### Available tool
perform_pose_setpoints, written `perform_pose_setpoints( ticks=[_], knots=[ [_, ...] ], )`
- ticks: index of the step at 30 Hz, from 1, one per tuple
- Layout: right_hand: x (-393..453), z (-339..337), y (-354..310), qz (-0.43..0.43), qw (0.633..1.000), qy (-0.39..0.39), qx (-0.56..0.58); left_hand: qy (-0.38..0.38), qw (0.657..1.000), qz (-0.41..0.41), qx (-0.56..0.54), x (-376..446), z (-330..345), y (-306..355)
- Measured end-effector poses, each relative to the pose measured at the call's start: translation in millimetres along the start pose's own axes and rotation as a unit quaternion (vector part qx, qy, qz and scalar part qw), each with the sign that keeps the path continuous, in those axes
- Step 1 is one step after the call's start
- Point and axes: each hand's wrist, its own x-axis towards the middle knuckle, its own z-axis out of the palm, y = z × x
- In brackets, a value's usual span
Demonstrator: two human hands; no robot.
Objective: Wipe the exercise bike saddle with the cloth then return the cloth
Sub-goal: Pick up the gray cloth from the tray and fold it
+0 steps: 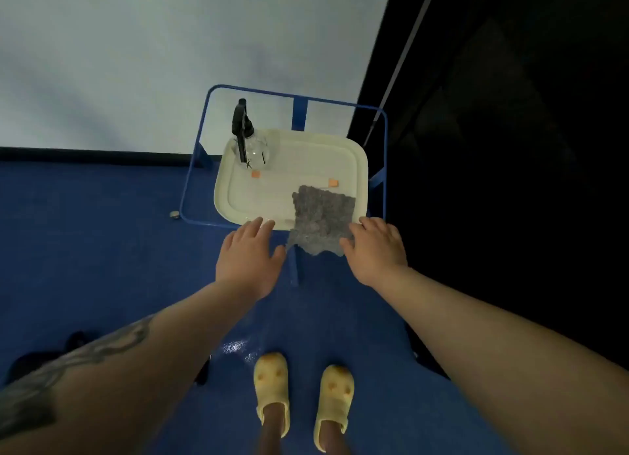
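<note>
Head | cloth overhangs tray | 2 hands open, no labels readable

Both forearms were bare, no sleeves, watch or bracelets anywhere in view, and the left hand and right hand had no gloves or rings that I could make out. The left forearm had a big dark tattoo running along it, kind of swirly linework up top and a solid inked patch lower down, though it was too blurry to tell what the design was. On the feet were pale yellow clog-style slippers, chunky and rounded, each with a couple of small orange spots on the toe, and the ankles above them were bare.
</note>
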Motion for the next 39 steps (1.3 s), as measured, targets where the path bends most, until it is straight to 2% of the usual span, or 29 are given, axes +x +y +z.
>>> perform_pose_setpoints(
  ticks=[7, 16, 30, 39],
  knots=[
    [20.5, 18.1, 4.8, 0.062, 0.997, 0.045, 0.000, 0.008, 1.000, 0.019, -0.003, 26.2, 14.4, 1.9],
    [21.1, 19.0, -1.4, 0.083, 0.968, 0.129, 0.198, 0.019, 0.999, 0.028, -0.022, 38.5, 21.5, 8.0],
    [-8.8, -17.7, -11.1, -0.012, 0.913, 0.235, 0.334, 0.059, 0.989, 0.107, -0.087, 37.0, 7.7, 37.5],
    [-25.1, -57.4, -17.0, -0.050, 0.904, 0.205, 0.372, 0.050, 0.977, 0.145, -0.149, 25.9, -11.9, 46.6]
  ],
)
